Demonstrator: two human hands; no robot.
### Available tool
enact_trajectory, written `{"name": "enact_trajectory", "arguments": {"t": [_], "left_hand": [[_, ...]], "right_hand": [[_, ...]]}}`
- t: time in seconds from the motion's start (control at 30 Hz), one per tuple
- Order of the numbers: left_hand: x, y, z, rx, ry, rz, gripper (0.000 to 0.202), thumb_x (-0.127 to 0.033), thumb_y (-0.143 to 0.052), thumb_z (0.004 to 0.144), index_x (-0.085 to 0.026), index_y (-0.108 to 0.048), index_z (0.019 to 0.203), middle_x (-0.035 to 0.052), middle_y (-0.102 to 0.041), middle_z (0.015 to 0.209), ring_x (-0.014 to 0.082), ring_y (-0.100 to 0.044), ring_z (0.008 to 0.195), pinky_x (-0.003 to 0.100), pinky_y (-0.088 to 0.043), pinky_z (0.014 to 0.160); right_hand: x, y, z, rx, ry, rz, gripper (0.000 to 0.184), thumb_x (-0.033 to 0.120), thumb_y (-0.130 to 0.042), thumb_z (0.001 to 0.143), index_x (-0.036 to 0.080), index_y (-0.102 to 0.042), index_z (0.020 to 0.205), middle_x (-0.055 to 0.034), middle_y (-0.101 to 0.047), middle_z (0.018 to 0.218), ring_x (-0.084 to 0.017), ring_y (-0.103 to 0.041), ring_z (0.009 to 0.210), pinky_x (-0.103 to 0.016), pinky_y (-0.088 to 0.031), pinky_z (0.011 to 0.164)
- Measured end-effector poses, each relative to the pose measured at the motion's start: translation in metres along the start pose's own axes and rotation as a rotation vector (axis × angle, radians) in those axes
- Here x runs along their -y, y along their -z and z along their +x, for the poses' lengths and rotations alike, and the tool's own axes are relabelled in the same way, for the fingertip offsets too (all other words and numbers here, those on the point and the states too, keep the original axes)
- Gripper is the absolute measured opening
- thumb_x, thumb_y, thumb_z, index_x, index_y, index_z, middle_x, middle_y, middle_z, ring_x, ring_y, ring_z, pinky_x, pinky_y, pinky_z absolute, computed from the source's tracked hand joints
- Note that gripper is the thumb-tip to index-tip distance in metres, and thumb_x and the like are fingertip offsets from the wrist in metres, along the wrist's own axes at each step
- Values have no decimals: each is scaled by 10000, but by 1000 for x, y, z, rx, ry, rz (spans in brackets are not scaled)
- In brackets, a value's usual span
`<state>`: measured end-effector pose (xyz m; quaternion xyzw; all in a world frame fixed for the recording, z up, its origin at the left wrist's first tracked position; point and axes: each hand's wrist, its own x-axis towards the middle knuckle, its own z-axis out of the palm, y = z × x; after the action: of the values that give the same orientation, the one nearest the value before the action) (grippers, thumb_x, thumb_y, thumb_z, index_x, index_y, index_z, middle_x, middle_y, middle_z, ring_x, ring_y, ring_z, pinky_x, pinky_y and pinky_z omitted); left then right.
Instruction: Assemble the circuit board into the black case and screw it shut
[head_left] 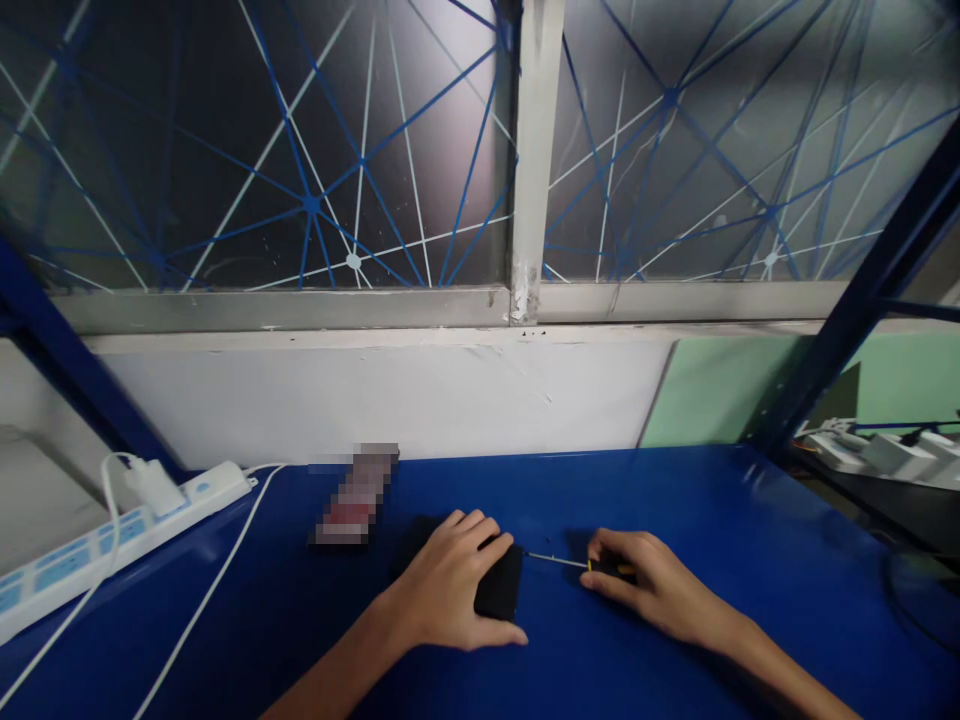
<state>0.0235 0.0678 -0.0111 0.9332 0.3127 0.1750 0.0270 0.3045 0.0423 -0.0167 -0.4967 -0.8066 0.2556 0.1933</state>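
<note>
A small black box-like device (pixel 501 585) lies on the blue table (pixel 712 520). My left hand (pixel 450 585) is closed over it, fingers across its top and thumb along its near side. My right hand (pixel 645 580) grips a thin screwdriver (pixel 556 560) with a yellow-and-black handle. Its metal shaft points left and its tip reaches the right side of the device. Both hands rest on the table close together.
A white power strip (pixel 112 530) with a plugged-in adapter lies at the left edge, and its white cable (pixel 202 600) crosses the table. A blurred-out object (pixel 356 495) lies behind my left hand. White devices (pixel 885 450) sit at the far right. A window runs behind.
</note>
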Motion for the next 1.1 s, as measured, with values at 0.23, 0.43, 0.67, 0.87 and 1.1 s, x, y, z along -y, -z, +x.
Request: {"name": "enact_trajectory", "arguments": {"t": [0.23, 0.43, 0.67, 0.87, 1.1], "left_hand": [[8, -9, 21, 31, -62, -59, 792, -759, -612, 673, -132, -620, 1157, 115, -659, 969, 290, -594, 872, 446, -471, 790], [15, -7, 23, 48, -68, -136, 728, -716, -631, 680, -158, -622, 1148, 105, -661, 983, 273, -590, 859, 429, -466, 787], [14, -4, 25, 58, -67, -134, 761, -718, -675, 643, -177, -610, 1173, 103, -661, 1034, 294, -599, 913, 455, -466, 838], [12, -1, 25, 72, -98, -82, 749, -711, -636, 695, -162, -591, 1203, 116, -648, 1063, 292, -595, 923, 443, -467, 817], [12, -5, 24, 61, -127, -52, 784, -758, -580, 703, -131, -597, 1173, 132, -641, 1024, 286, -589, 891, 435, -469, 794]], "right_hand": [[-9, -3, 9, -22, -4, -60, 254, 466, -556, 894, 218, -505, 880, 39, -562, 655, -124, -495, 556, -241, -332, 542], [-12, 6, 24, -40, -5, -24, 309, 454, -415, 970, 206, -554, 849, 28, -580, 647, -120, -505, 550, -246, -348, 557], [-16, 17, 26, -21, 14, -41, 339, 485, -518, 918, 191, -615, 782, -7, -639, 743, -134, -549, 626, -244, -363, 575], [-20, 12, 22, -56, 25, -143, 294, 489, -611, 855, 200, -562, 832, 24, -585, 673, -121, -492, 573, -233, -317, 544], [-13, 0, 14, -123, 29, -243, 227, 431, -595, 873, 219, -524, 913, 49, -552, 589, -136, -493, 517, -246, -301, 532]]}}
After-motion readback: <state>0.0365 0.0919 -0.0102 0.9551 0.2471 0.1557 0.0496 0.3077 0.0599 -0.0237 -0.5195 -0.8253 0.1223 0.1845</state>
